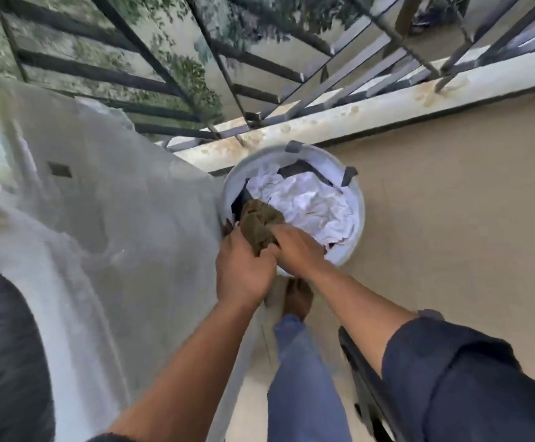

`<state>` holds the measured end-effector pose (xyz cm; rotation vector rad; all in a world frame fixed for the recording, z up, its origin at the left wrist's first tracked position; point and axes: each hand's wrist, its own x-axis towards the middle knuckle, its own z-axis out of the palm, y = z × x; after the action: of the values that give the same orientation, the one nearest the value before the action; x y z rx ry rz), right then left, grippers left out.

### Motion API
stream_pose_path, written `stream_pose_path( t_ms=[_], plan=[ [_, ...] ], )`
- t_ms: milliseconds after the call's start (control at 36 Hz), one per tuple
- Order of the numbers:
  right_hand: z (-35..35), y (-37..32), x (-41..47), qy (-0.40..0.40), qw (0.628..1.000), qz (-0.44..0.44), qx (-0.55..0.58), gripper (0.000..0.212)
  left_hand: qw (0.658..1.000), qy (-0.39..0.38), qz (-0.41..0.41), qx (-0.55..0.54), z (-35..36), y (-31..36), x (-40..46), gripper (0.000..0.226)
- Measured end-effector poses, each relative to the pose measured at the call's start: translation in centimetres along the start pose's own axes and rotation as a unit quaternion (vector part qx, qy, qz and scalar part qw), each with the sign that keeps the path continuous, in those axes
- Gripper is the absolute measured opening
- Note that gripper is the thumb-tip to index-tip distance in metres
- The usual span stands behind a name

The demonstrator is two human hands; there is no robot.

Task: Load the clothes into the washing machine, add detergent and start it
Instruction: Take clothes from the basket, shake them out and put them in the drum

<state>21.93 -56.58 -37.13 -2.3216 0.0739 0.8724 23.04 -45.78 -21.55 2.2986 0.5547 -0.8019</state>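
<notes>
My left hand (243, 269) and right hand (298, 247) pinch an olive-brown garment (258, 226) above the white laundry basket (360, 218), probably lifting it toward the washing machine (116, 218) at left.

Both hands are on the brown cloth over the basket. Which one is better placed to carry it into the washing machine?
Probably the left hand: it grips the brown cloth on the side nearest the washing machine. The right hand also holds it, but above the basket, farther away.
</notes>
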Motion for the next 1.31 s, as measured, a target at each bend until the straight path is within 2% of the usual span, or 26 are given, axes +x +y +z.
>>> stream_pose_path(
  t_ms=[111,167,222,306,417,556,722,806,833,917,972,1028,1111,1139,1167,1222,1306],
  plan=[
    [2.6,0.8,4.7,-0.069,0.997,-0.025,-0.018,0.063,0.999,0.017,-0.034,-0.039,1.6,-1.6,1.0,0.043],
    [3.5,1.1,6.3,-0.097,0.994,-0.033,-0.034,0.072,0.997,0.022,-0.047,-0.050,1.9,-2.1,1.2,0.041],
    [3.5,0.6,6.7,-0.116,0.993,-0.015,0.001,0.058,0.997,0.032,-0.050,-0.049,2.0,-2.7,1.4,0.041],
    [2.5,-0.1,6.0,-0.087,0.992,0.008,0.094,0.037,0.995,0.031,-0.060,-0.069,1.7,-3.0,1.4,0.051],
    [0.7,-0.1,3.4,-0.063,0.978,0.048,0.193,0.050,0.992,0.014,-0.065,-0.111,0.2,-2.2,-0.3,0.061],
    [-2.5,-1.9,-2.0,-0.077,0.934,0.085,0.340,0.046,0.993,-0.002,-0.017,-0.118,-1.8,-0.9,-3.2,0.070],
    [-6.5,-4.8,-8.9,-0.047,0.912,0.065,0.402,0.038,0.997,-0.027,0.022,-0.073,-3.6,-1.3,-5.6,0.076],
    [-8.3,-6.0,-11.8,-0.028,0.902,0.051,0.427,0.035,0.996,-0.017,0.062,-0.062,-4.3,-1.2,-6.3,0.067],
    [-8.9,-6.5,-12.8,-0.023,0.899,0.047,0.434,0.033,0.995,-0.017,0.073,-0.065,-4.4,-1.4,-6.2,0.071],
    [-10.6,-7.7,-15.3,-0.012,0.893,0.032,0.449,0.029,0.992,-0.059,0.104,-0.037,-4.8,-1.6,-6.1,0.103],
    [-11.8,-8.6,-16.8,-0.003,0.879,0.017,0.477,0.025,0.989,-0.067,0.128,-0.028,-5.1,-1.2,-6.3,0.108],
    [-13.0,-9.4,-18.2,0.005,0.861,-0.001,0.508,0.020,0.983,-0.066,0.167,-0.031,-5.2,-1.0,-6.1,0.096],
    [-14.7,-10.5,-19.8,0.008,0.829,-0.036,0.557,0.014,0.979,-0.065,0.185,-0.061,-5.3,-0.5,-6.0,0.041],
    [-15.1,-10.7,-20.1,0.006,0.819,-0.046,0.572,0.014,0.978,-0.070,0.183,-0.068,-5.4,-0.2,-6.2,0.030],
    [-15.7,-10.9,-20.4,0.003,0.809,-0.052,0.586,0.015,0.978,-0.077,0.180,-0.076,-5.5,0.1,-6.2,0.026],
    [-16.5,-11.1,-20.8,0.011,0.796,-0.048,0.604,0.017,0.978,-0.091,0.167,-0.083,-5.9,0.6,-6.4,0.032],
    [-16.9,-10.7,-20.6,0.100,0.812,0.018,0.575,0.021,0.980,-0.087,0.144,-0.105,-7.3,1.3,-6.4,0.022]
  ],
)
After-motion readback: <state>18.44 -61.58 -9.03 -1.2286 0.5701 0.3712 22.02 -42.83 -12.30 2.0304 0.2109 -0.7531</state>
